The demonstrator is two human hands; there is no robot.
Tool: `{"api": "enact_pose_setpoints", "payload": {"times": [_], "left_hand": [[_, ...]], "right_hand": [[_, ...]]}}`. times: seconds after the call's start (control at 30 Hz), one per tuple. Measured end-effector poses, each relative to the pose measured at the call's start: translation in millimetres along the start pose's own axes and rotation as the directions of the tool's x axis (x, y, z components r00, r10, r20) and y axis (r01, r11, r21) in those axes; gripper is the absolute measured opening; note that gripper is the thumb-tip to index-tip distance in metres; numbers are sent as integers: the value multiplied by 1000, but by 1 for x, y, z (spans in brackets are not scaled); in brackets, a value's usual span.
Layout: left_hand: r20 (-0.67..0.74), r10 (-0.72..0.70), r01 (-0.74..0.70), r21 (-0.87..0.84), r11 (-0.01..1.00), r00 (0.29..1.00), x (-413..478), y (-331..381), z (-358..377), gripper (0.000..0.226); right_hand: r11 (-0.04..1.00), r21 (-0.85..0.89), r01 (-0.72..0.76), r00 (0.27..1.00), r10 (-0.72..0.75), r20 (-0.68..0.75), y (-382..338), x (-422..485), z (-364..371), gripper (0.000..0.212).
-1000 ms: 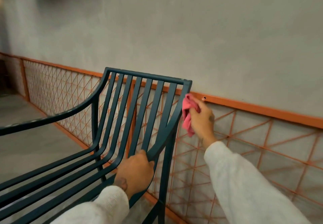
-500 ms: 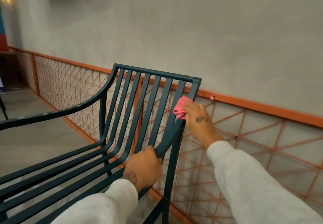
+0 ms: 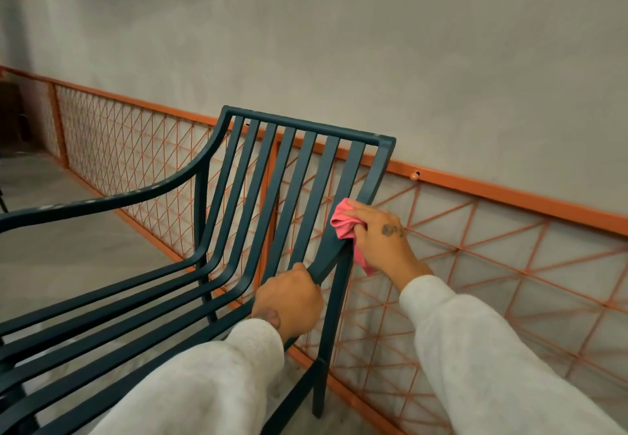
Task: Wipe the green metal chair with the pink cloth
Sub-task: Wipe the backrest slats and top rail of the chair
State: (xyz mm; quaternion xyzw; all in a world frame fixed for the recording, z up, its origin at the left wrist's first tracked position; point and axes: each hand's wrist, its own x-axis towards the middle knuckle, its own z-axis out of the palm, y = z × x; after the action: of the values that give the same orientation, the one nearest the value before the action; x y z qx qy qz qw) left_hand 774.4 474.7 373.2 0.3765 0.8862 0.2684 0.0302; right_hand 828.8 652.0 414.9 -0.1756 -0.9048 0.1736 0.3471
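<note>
Pink cloth (image 3: 344, 222) pressed by right hand (image 3: 382, 235) against chair (image 3: 306, 135).

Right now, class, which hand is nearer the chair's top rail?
Right. The right hand holds the pink cloth against the side post below the top rail; the left hand grips the chair frame lower down.

Before me, grey plastered wall (image 3: 373, 43); orange lattice panel (image 3: 509, 193) runs along its base; grey concrete floor (image 3: 68, 258) to my left.

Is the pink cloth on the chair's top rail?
No, the right hand holds the pink cloth against the green chair at its side upright, well below the top rail.
</note>
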Motion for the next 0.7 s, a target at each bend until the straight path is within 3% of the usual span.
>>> {"api": "enact_pose_setpoints", "payload": {"times": [0.33,0.47,0.57,0.7], "left_hand": [[71,49,-50,5,999,996,0,1,-5,21],[156,65,-41,-154,987,986,1,-6,-24,21],[165,49,-22,-161,987,985,-2,-16,-46,25],[198,199,-170,-154,973,960,-9,-25,-84,14]], "right_hand": [[999,-4,-33,995,33,96,-44,-71,18,41],[998,-33,-53,994,56,91,-60,-72,6,41],[997,-49,-56,996,59,66,-69,-70,-7,42],[989,-64,-132,988,137,74,-91,-62,-31,40]]}}
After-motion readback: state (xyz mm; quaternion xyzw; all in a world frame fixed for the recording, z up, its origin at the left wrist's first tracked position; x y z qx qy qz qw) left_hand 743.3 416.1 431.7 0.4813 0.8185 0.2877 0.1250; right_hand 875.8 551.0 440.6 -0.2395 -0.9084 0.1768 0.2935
